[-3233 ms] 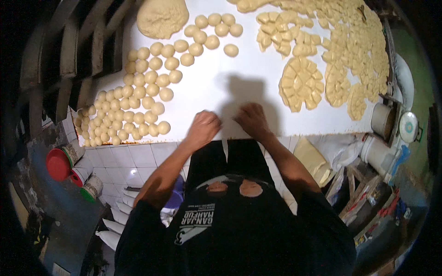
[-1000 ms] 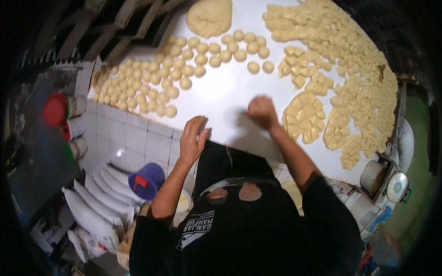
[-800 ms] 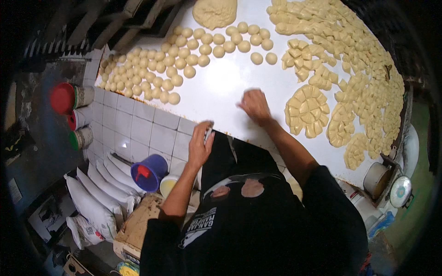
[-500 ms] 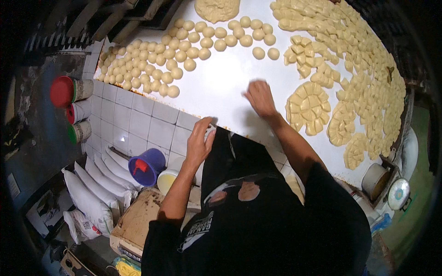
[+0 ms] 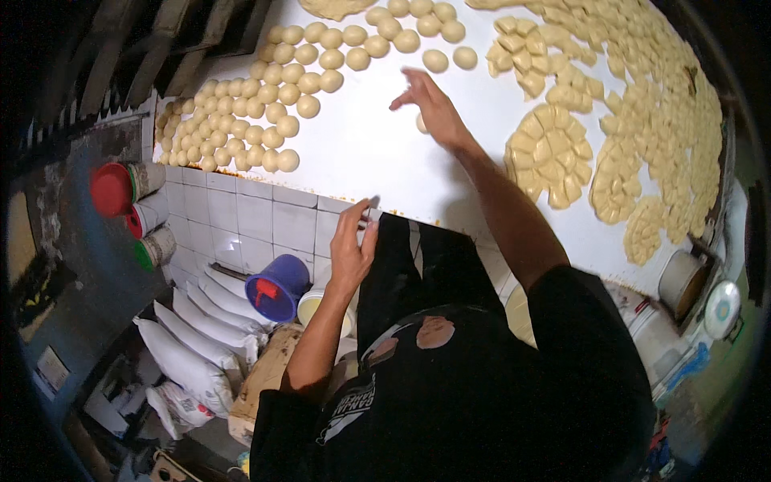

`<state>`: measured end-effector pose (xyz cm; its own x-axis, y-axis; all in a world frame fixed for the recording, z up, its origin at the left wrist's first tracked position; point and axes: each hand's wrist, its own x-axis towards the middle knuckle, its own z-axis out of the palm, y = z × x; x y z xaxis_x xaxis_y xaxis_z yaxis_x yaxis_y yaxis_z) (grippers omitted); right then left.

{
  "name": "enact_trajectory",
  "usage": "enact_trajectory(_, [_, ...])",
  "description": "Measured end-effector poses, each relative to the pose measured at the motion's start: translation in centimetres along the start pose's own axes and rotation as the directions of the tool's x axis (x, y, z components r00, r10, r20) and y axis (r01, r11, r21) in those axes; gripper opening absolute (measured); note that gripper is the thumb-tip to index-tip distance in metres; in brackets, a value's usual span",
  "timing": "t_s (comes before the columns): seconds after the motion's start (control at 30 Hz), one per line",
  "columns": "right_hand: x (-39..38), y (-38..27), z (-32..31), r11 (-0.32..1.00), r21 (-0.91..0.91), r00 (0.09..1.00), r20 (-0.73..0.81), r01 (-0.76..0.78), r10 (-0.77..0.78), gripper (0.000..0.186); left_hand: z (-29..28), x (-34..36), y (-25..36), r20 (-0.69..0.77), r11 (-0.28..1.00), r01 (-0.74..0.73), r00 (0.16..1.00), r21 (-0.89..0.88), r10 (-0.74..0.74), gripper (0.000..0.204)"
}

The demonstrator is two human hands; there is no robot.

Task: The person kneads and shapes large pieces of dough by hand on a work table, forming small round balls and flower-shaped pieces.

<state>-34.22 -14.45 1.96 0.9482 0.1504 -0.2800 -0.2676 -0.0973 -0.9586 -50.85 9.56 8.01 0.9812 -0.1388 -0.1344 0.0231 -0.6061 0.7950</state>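
Observation:
My right hand (image 5: 428,107) reaches over the white table (image 5: 369,161) with fingers spread and nothing held; a pale dough ball (image 5: 422,123) lies partly hidden beside it. My left hand (image 5: 352,245) has its fingertips at the table's near edge, thumb apart. Many round dough balls (image 5: 287,127) cover the left side, below part of a large dough lump (image 5: 333,6) at the top edge. On the right lie cut dough pieces in round, flower-like clusters (image 5: 548,153) and a broad spread of small chunks (image 5: 658,161).
Slatted wood (image 5: 209,40) stands at upper left. Red (image 5: 110,193) and green-rimmed buckets are on the left. Below are a blue bucket (image 5: 281,297), white sacks (image 5: 185,369) and a cardboard box (image 5: 261,386). A metal pot (image 5: 679,281) and a lid (image 5: 721,309) sit at right.
My right hand has moved away from me and its fingers have spread; a lone dough ball now shows beside it. My left hand stays near the edge. The view has shifted.

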Motion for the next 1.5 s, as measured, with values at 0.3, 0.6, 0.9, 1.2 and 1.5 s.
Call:
enact_trajectory(0.3, [-4.3,0.9,3.2,0.923,0.383,1.000,0.021,-0.023,0.016,0.065,-2.6,0.3,-0.9,-0.016,0.995,-0.037,0.999,0.092,0.039,0.040])
enact_trajectory(0.6, [-14.8,4.6,3.4,0.892,-0.350,0.946,-0.044,0.288,-0.322,0.059,-3.6,7.2,-3.6,0.121,0.989,-0.137,0.984,0.051,0.130,0.039])
enact_trajectory(0.9, [-10.0,-2.1,1.6,0.702,-0.709,0.997,-0.032,-0.069,0.066,0.045,-3.1,14.8,-7.6,0.162,0.973,-0.227,0.959,-0.042,0.231,0.036])
enact_trajectory(1.2, [0.3,-5.0,4.5,0.716,-0.693,0.847,-0.327,0.088,-0.420,0.042,-4.0,16.7,-6.3,0.131,0.962,-0.234,0.959,-0.140,0.252,0.035])
enact_trajectory(1.5, [-15.2,2.9,-1.6,0.883,-0.374,0.954,-0.199,-0.284,0.223,0.020,14.8,28.5,12.9,0.090,0.890,-0.445,0.887,-0.098,0.453,0.062])
